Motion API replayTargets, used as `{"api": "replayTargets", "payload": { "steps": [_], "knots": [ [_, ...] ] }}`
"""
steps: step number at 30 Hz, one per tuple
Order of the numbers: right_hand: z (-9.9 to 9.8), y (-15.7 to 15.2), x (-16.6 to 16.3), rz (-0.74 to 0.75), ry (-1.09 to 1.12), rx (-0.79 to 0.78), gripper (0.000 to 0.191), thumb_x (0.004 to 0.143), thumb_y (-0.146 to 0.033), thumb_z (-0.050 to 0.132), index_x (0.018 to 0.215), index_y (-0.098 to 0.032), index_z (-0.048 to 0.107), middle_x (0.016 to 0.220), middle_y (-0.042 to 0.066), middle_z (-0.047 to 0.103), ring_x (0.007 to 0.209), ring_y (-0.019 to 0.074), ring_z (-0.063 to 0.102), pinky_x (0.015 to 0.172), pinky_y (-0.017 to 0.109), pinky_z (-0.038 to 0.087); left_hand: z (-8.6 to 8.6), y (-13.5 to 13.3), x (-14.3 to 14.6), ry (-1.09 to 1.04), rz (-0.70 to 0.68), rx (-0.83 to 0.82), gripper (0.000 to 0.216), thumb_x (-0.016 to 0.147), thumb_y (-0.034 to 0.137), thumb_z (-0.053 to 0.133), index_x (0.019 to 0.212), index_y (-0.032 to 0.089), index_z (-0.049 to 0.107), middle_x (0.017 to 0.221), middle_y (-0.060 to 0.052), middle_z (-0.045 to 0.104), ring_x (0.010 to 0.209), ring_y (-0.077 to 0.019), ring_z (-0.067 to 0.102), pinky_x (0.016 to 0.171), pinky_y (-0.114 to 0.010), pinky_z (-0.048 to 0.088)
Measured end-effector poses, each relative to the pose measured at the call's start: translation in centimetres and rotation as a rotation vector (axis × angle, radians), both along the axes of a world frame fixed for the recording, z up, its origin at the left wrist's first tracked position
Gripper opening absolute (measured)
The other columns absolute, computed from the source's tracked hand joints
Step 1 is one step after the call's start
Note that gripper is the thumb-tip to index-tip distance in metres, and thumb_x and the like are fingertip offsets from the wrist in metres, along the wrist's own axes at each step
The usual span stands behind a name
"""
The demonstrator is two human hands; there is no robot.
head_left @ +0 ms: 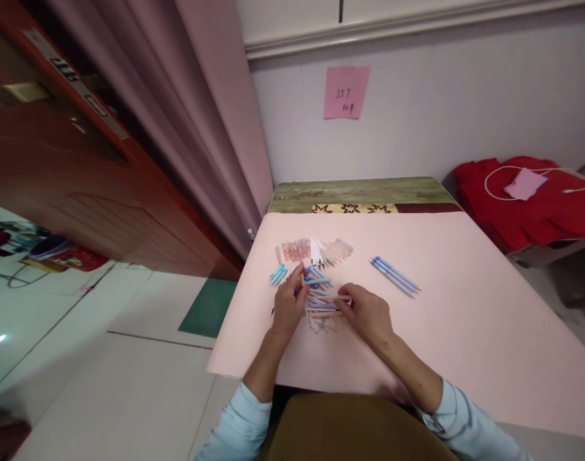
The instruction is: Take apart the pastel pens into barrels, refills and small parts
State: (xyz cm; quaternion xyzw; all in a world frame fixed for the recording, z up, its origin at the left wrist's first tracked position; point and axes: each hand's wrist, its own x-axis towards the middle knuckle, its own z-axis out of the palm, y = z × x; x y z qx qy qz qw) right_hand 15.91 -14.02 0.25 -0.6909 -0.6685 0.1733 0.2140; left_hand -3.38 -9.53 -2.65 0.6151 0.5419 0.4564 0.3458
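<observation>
A loose pile of pen parts, pale blue and pinkish tubes, lies between my two hands. My left hand is at the pile's left side, thumb and fingers curled around something small that I cannot make out. From the right, my right hand pinches the end of a pale pen barrel. Bright blue pieces lie just left of my left hand. Beyond the hands are a row of reddish clear parts, a fan of white pointed sticks and some beige parts.
Several blue pens lie side by side at the right on the pink-covered table. White bits are scattered at the pile's near edge. A red cloth with a cable is beyond the right edge; a curtain and door stand left.
</observation>
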Motion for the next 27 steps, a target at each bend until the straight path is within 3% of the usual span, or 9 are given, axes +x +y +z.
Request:
{"api": "replayTargets", "payload": {
  "steps": [3, 7, 12, 14, 16, 21, 24, 27],
  "knots": [
    [0.4, -0.3, 0.5, 0.019, -0.027, 0.078, 0.015, 0.087, -0.036, 0.058, 0.095, -0.027, 0.066, 0.093, 0.0, 0.071, 0.068, 0.0138, 0.063, 0.056, 0.025, 0.032, -0.3, 0.1, -0.5, 0.068, 0.007, 0.044, 0.047, 0.08, 0.028, 0.065, 0.127, 0.027, 0.062, 0.09, -0.003, 0.071, 0.079, -0.0183, 0.067, 0.077, -0.03, 0.053],
    [1.8, -1.0, 2.7, 0.008, -0.074, 0.056, 0.02, 0.086, -0.046, 0.06, 0.087, -0.028, 0.069, 0.082, -0.001, 0.071, 0.066, 0.0154, 0.063, 0.054, 0.025, 0.031, -0.5, 0.2, -1.3, 0.041, 0.035, -0.003, 0.051, 0.081, 0.032, 0.064, 0.132, 0.025, 0.058, 0.087, -0.003, 0.07, 0.076, -0.0171, 0.067, 0.073, -0.028, 0.053],
    [3.4, -1.2, 4.6, -0.14, 0.012, 0.072, 0.026, 0.084, -0.051, 0.06, 0.085, -0.029, 0.073, 0.075, 0.0, 0.071, 0.067, 0.0176, 0.063, 0.056, 0.026, 0.034, -0.3, 0.5, -2.2, -0.033, 0.115, -0.071, 0.064, 0.081, 0.037, 0.065, 0.141, 0.022, 0.046, 0.077, 0.0, 0.068, 0.071, -0.0153, 0.064, 0.068, -0.025, 0.051],
    [2.8, -0.6, 3.7, -0.151, 0.088, 0.109, 0.026, 0.087, -0.049, 0.057, 0.089, -0.028, 0.073, 0.08, 0.001, 0.072, 0.069, 0.0172, 0.064, 0.059, 0.027, 0.037, -0.4, 0.5, -2.0, -0.036, 0.09, -0.077, 0.066, 0.081, 0.037, 0.065, 0.142, 0.021, 0.044, 0.075, 0.001, 0.068, 0.071, -0.0151, 0.064, 0.069, -0.026, 0.05],
    [1.4, 0.3, 2.0, -0.071, 0.144, 0.111, 0.024, 0.089, -0.043, 0.055, 0.092, -0.027, 0.072, 0.088, 0.001, 0.072, 0.072, 0.0161, 0.064, 0.062, 0.026, 0.038, -0.5, 0.4, -1.4, -0.03, 0.034, -0.077, 0.066, 0.081, 0.035, 0.065, 0.142, 0.019, 0.043, 0.076, 0.001, 0.069, 0.071, -0.015, 0.064, 0.071, -0.026, 0.05],
    [-2.9, 1.5, -2.1, 0.079, 0.041, 0.166, 0.015, 0.086, -0.033, 0.063, 0.095, -0.025, 0.072, 0.097, 0.005, 0.069, 0.088, 0.0207, 0.061, 0.076, 0.031, 0.039, -0.7, 0.3, -0.6, 0.025, 0.019, -0.037, 0.057, 0.077, 0.031, 0.068, 0.131, 0.021, 0.053, 0.078, 0.0, 0.071, 0.074, -0.0158, 0.065, 0.075, -0.027, 0.049],
    [-3.9, 1.2, -1.9, 0.085, -0.013, 0.25, 0.02, 0.085, -0.034, 0.063, 0.102, -0.024, 0.07, 0.105, 0.007, 0.068, 0.095, 0.0235, 0.059, 0.083, 0.034, 0.037, -0.5, 0.5, -1.2, 0.063, 0.084, -0.038, 0.038, 0.075, 0.032, 0.069, 0.111, 0.022, 0.062, 0.078, 0.0, 0.072, 0.071, -0.0157, 0.066, 0.072, -0.026, 0.049],
    [-3.5, 1.0, 0.9, 0.015, -0.027, 0.268, 0.023, 0.089, -0.037, 0.058, 0.105, -0.024, 0.069, 0.107, 0.007, 0.068, 0.098, 0.0234, 0.059, 0.086, 0.035, 0.037, -0.5, 1.0, -2.1, 0.084, 0.188, -0.035, 0.023, 0.076, 0.037, 0.069, 0.092, 0.021, 0.064, 0.078, -0.001, 0.071, 0.07, -0.0153, 0.065, 0.069, -0.025, 0.048]
  ]
}}
